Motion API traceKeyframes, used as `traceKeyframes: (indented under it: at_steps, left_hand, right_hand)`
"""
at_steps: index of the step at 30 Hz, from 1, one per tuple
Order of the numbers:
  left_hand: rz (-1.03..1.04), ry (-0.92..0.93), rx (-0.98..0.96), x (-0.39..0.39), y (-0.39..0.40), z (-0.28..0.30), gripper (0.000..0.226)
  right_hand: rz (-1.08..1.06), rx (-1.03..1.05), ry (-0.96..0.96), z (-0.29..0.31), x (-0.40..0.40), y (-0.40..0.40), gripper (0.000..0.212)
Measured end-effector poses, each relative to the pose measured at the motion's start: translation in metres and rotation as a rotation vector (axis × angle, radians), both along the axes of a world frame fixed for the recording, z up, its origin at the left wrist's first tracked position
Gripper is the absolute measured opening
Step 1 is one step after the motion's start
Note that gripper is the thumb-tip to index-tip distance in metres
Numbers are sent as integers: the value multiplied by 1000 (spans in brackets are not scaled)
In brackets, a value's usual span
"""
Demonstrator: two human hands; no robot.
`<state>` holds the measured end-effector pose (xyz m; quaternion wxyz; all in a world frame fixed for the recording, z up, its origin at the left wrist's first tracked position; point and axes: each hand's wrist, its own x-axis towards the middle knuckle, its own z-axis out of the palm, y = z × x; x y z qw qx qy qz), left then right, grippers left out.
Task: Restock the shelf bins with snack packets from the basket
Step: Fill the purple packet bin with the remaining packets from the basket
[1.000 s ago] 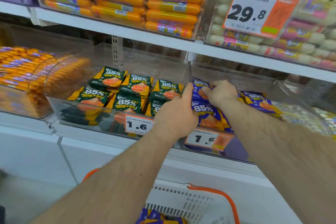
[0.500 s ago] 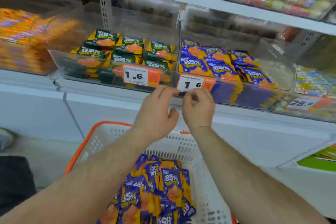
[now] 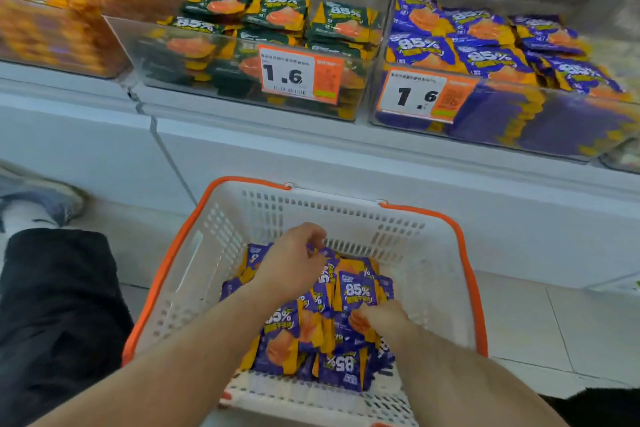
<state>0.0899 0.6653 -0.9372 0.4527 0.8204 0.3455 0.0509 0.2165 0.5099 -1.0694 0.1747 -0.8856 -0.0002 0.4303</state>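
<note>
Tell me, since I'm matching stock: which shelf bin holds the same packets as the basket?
The right-hand clear bin, filled with purple packets like those in the basket. The bin beside it holds dark green ones.

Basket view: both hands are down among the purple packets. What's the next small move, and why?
Probably close the left hand and right hand on a bunch of purple packets and lift them: both already lie on the pile in the basket, and the matching purple bin sits directly above.

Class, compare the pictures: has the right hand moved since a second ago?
Yes. The right hand has dropped from the purple bin down into the basket.
</note>
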Motion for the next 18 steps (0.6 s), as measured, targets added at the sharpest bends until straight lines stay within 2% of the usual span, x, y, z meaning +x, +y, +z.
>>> traceKeyframes:
  at_steps: [2, 3, 5, 7, 9, 10, 12, 13, 15, 18]
  left_hand:
    - [15, 27, -2, 1, 0, -4, 28]
    - [22, 37, -8, 2, 0, -6, 27]
    - [33, 52, -17, 3, -1, -10, 27]
    - [27, 73, -16, 4, -2, -13, 26]
    - [24, 81, -28, 5, -5, -16, 25]
    - [24, 84, -34, 6, -6, -17, 25]
    - [24, 89, -50, 6, -8, -17, 25]
    - [22, 89, -57, 6, -8, -18, 25]
    - [19, 93, -63, 4, -9, -19, 26]
    - [31, 92, -87, -1, -10, -21, 25]
  right_hand:
    - [-93, 81, 79, -23, 2, 3, 29]
    - [-119, 93, 78, -17, -2, 6, 26]
    - [-125, 35, 41, -17, -1, 7, 34]
    - [-205, 95, 44, -11, -3, 11, 38]
    - [-285, 154, 67, -1, -6, 14, 23]
    - [-263, 155, 76, 2, -7, 17, 16]
    - [-251, 125, 65, 9, -7, 16, 33]
    - [-223, 132, 76, 8, -5, 18, 33]
    - [-154, 190, 102, 10, -2, 22, 25]
    - [-28, 135, 6, 7, 6, 18, 25]
